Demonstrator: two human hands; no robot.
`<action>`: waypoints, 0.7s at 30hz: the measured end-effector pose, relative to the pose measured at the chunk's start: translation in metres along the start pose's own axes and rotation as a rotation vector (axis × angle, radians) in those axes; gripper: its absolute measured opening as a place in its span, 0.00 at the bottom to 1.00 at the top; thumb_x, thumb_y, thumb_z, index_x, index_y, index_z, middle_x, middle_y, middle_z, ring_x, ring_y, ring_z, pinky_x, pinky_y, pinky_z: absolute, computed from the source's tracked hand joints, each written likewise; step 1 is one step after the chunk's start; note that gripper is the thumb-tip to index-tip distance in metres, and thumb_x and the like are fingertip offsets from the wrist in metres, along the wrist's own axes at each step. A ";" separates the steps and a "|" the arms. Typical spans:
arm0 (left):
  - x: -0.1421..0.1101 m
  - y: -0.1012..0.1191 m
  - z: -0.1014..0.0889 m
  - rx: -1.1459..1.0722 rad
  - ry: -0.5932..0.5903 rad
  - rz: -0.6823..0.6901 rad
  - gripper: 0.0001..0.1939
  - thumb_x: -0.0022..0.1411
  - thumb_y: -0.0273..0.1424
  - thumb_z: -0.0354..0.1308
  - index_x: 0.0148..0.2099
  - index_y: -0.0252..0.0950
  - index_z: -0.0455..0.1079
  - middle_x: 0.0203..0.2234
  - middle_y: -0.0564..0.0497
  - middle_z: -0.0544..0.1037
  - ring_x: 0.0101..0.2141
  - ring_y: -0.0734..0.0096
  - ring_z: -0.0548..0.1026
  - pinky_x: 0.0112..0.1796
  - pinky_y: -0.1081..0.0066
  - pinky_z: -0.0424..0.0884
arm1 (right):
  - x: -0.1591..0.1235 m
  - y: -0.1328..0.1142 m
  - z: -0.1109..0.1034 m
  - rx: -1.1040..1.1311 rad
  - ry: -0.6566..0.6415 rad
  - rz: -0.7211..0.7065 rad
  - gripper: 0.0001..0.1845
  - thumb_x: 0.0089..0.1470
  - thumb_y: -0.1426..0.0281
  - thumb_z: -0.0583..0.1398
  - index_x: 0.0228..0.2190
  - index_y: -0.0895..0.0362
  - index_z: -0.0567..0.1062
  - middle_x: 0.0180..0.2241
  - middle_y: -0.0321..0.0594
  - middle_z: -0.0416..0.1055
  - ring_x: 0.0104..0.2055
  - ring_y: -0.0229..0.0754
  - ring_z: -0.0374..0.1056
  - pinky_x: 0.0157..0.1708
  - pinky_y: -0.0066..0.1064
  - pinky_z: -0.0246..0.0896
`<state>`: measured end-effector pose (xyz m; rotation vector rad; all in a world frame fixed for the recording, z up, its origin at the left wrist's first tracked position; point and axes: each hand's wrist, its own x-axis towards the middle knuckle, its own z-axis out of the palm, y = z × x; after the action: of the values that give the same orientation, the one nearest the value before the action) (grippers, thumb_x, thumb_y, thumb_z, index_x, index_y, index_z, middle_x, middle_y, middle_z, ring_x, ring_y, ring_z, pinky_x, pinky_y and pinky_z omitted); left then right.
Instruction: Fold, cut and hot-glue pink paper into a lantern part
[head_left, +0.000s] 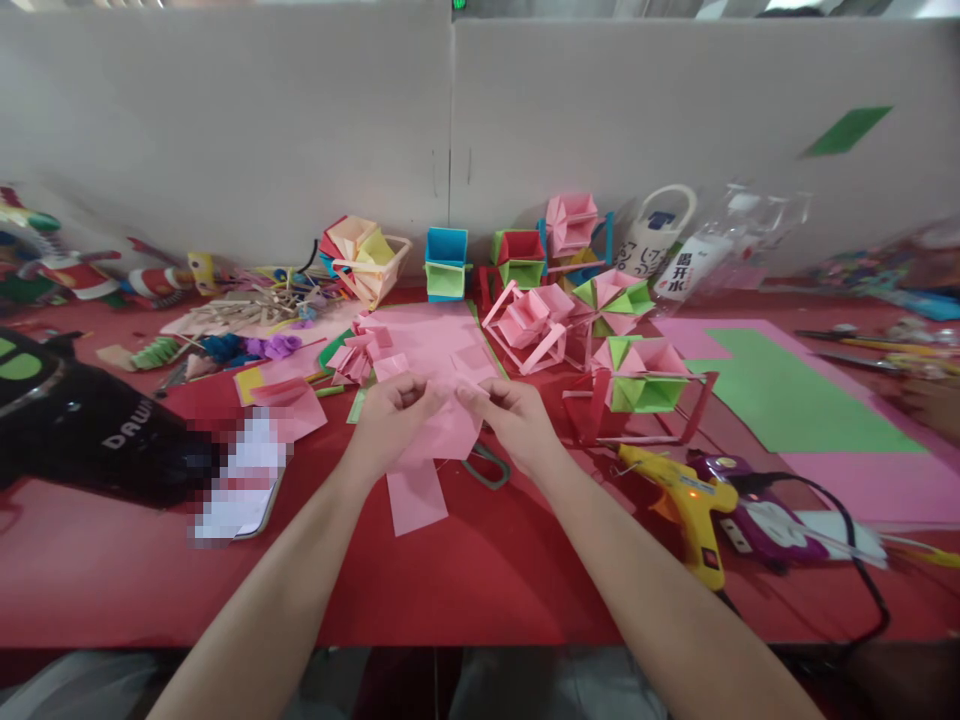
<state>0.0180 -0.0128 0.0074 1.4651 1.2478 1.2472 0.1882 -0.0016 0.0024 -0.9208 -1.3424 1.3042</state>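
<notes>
Both hands pinch a piece of pink paper (448,432) above the middle of the red table. My left hand (400,410) has its fingers curled on the paper's left side. On the right side, thumb and fingers of my right hand (512,412) are pressed together on it. A pink paper strip (416,497) lies just below, and more pink sheets (427,330) are spread behind. The grey-green handle of a pair of scissors (487,468) shows beside my right hand; its blades are hidden. Folded pink paper pieces (358,357) sit left of my left hand.
Folded paper wheels on stands (645,385) stand at the right and back. A yellow glue gun (686,505) with a cord lies by a purple power strip (765,515). At left are a phone (251,480) and a black tumbler (97,430). Green paper (817,395) lies right.
</notes>
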 end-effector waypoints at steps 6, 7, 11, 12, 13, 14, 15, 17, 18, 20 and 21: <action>-0.002 0.003 0.002 -0.022 -0.093 -0.022 0.18 0.55 0.45 0.64 0.30 0.35 0.69 0.24 0.52 0.73 0.25 0.73 0.69 0.24 0.74 0.65 | 0.001 -0.002 0.000 0.041 0.074 0.015 0.20 0.45 0.55 0.69 0.17 0.56 0.72 0.17 0.32 0.64 0.21 0.34 0.55 0.23 0.29 0.51; -0.002 0.003 0.001 0.000 -0.083 -0.014 0.18 0.55 0.45 0.64 0.27 0.35 0.66 0.22 0.53 0.70 0.23 0.75 0.66 0.22 0.75 0.61 | 0.001 -0.002 0.000 0.052 0.079 0.023 0.20 0.44 0.55 0.69 0.18 0.56 0.73 0.18 0.32 0.65 0.22 0.34 0.56 0.24 0.29 0.52; 0.000 0.000 -0.003 0.094 -0.079 0.026 0.23 0.56 0.43 0.63 0.22 0.36 0.56 0.17 0.58 0.55 0.19 0.79 0.54 0.20 0.75 0.50 | 0.001 -0.003 0.000 0.081 0.034 0.074 0.17 0.42 0.56 0.70 0.21 0.57 0.76 0.21 0.33 0.68 0.24 0.35 0.61 0.27 0.30 0.58; 0.000 0.000 -0.004 0.111 -0.087 0.029 0.24 0.57 0.43 0.63 0.22 0.37 0.55 0.17 0.58 0.54 0.19 0.79 0.53 0.20 0.75 0.49 | 0.001 -0.003 -0.001 0.079 0.011 0.090 0.17 0.42 0.56 0.71 0.22 0.57 0.77 0.22 0.34 0.69 0.25 0.36 0.62 0.28 0.30 0.59; 0.000 0.000 -0.004 0.123 -0.098 0.031 0.23 0.57 0.43 0.62 0.22 0.37 0.55 0.18 0.58 0.53 0.20 0.79 0.52 0.20 0.75 0.49 | 0.000 -0.002 -0.001 0.069 -0.007 0.103 0.17 0.42 0.57 0.71 0.23 0.57 0.77 0.22 0.34 0.70 0.25 0.36 0.63 0.28 0.30 0.60; 0.000 0.000 -0.004 0.132 -0.110 0.031 0.23 0.58 0.42 0.62 0.22 0.37 0.55 0.18 0.58 0.53 0.20 0.79 0.52 0.20 0.75 0.49 | 0.000 -0.001 -0.001 0.052 -0.018 0.111 0.17 0.42 0.57 0.71 0.23 0.58 0.77 0.23 0.34 0.70 0.25 0.37 0.63 0.28 0.30 0.60; 0.000 0.000 -0.003 0.138 -0.119 0.030 0.23 0.58 0.42 0.61 0.22 0.37 0.55 0.18 0.58 0.52 0.20 0.79 0.52 0.20 0.75 0.48 | 0.000 -0.001 0.000 0.032 -0.018 0.110 0.18 0.42 0.56 0.71 0.23 0.58 0.76 0.22 0.34 0.69 0.25 0.36 0.62 0.27 0.30 0.59; -0.001 0.001 -0.002 0.153 -0.124 0.030 0.22 0.59 0.42 0.60 0.22 0.37 0.54 0.18 0.58 0.52 0.20 0.79 0.52 0.20 0.75 0.48 | -0.001 0.001 0.000 -0.003 -0.001 0.096 0.19 0.42 0.56 0.70 0.21 0.58 0.75 0.20 0.32 0.67 0.23 0.35 0.60 0.25 0.29 0.57; -0.001 0.001 -0.002 0.164 -0.118 0.033 0.23 0.59 0.42 0.59 0.22 0.37 0.54 0.18 0.58 0.51 0.20 0.79 0.52 0.21 0.75 0.48 | -0.001 0.002 0.000 -0.014 0.008 0.088 0.20 0.43 0.55 0.70 0.19 0.58 0.74 0.19 0.32 0.65 0.22 0.35 0.58 0.24 0.29 0.55; -0.001 0.001 -0.001 0.175 -0.112 0.041 0.23 0.59 0.43 0.59 0.22 0.37 0.54 0.18 0.58 0.51 0.20 0.79 0.52 0.21 0.75 0.48 | -0.001 0.002 0.000 -0.019 0.020 0.073 0.22 0.45 0.54 0.69 0.17 0.57 0.71 0.18 0.31 0.62 0.21 0.34 0.55 0.23 0.28 0.52; -0.001 0.002 -0.001 0.175 -0.116 0.044 0.22 0.58 0.43 0.59 0.22 0.37 0.54 0.18 0.58 0.52 0.20 0.79 0.53 0.21 0.75 0.49 | 0.000 0.002 0.001 -0.020 0.026 0.063 0.23 0.46 0.54 0.68 0.16 0.57 0.70 0.17 0.30 0.60 0.21 0.33 0.54 0.22 0.28 0.50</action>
<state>0.0172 -0.0136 0.0090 1.6743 1.2777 1.0866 0.1874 -0.0015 0.0001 -0.9971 -1.3178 1.3244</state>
